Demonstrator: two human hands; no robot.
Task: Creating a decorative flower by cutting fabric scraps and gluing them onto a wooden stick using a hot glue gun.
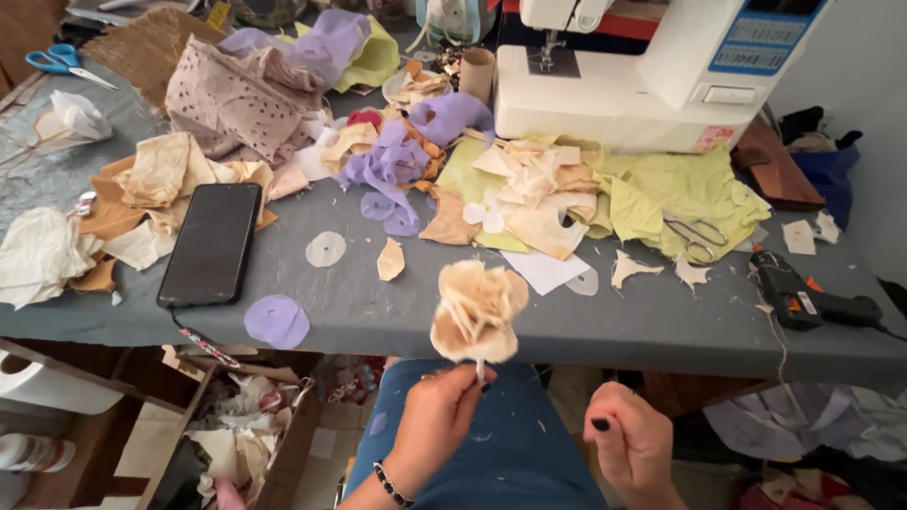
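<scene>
Left hand pinches the stem of a cream fabric flower before the tabletop's near edge. Right hand curled, empty. Flower likely light, soft, crushable; stem is best hold.

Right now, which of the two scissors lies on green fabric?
The all-metal silver scissors, on the lime-green cloth right of the white sewing machine. The blue-handled scissors lie at the far left corner, off any green.

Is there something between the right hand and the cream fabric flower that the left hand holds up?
Nothing visible stands between them. The left hand pinches the fabric flower at its base, in front of the grey table edge. The right hand, loosely closed and empty, rests lower over the lap, and only open air and blue clothing lie between it and the flower.
</scene>
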